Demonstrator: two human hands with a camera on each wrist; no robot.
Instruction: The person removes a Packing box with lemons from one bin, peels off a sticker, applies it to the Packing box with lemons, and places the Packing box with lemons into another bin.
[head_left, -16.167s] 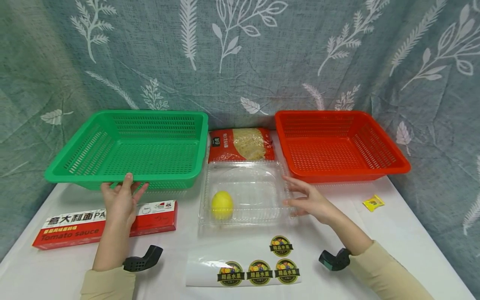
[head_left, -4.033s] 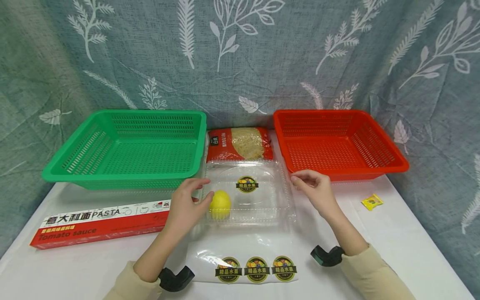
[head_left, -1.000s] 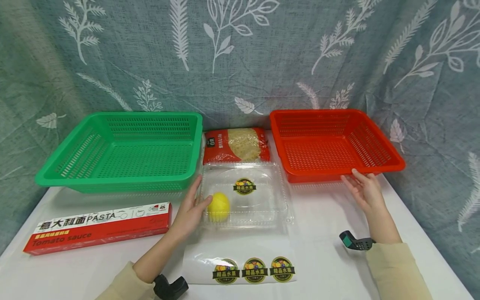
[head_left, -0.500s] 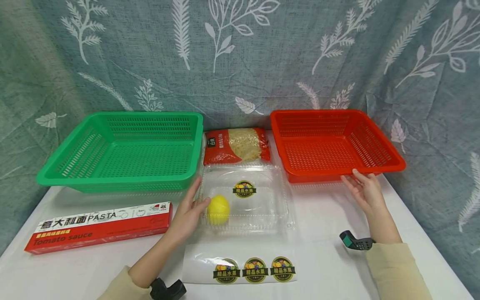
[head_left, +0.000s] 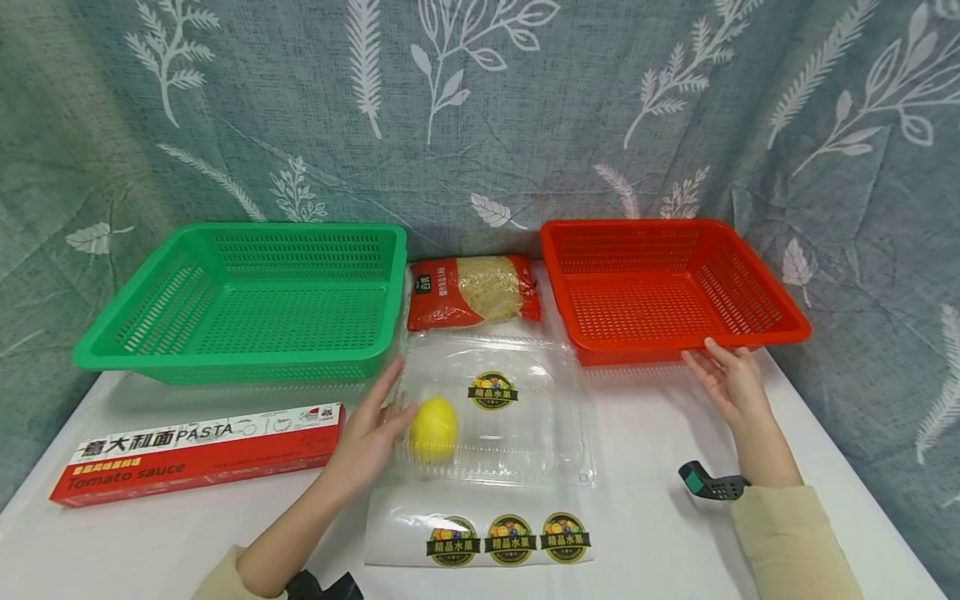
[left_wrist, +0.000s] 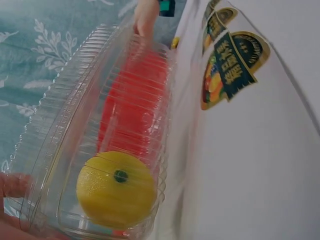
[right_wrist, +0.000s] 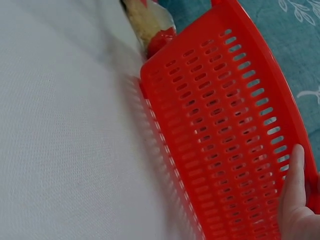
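My left hand [head_left: 367, 437] grips the left edge of a clear plastic container [head_left: 517, 433], thumb and fingers either side of its rim. Inside, at the left end, lies a yellow lemon [head_left: 433, 429], its green stem end facing the left wrist view. A round black and gold fruit sticker [head_left: 492, 391] is on the container's lid. My right hand [head_left: 731, 387] rests at the front rim of a red plastic basket [head_left: 637, 354], its fingers fairly straight. In the right wrist view one finger [right_wrist: 296, 175] lies along the basket's perforated wall.
A sheet [head_left: 397, 533] with several stickers lies in front of the container. Behind it is a red bag of pasta [head_left: 487, 292]. A green basket [head_left: 240, 362] stands at left, a red and white pasta box [head_left: 202, 458] before it. A small yellow packet [left_wrist: 175, 42] shows near the right hand.
The container has slid toward me with my left hand and the lemon. Earlier, one sticker went from the sheet to the lid, and my right hand moved right from the container to the red basket.
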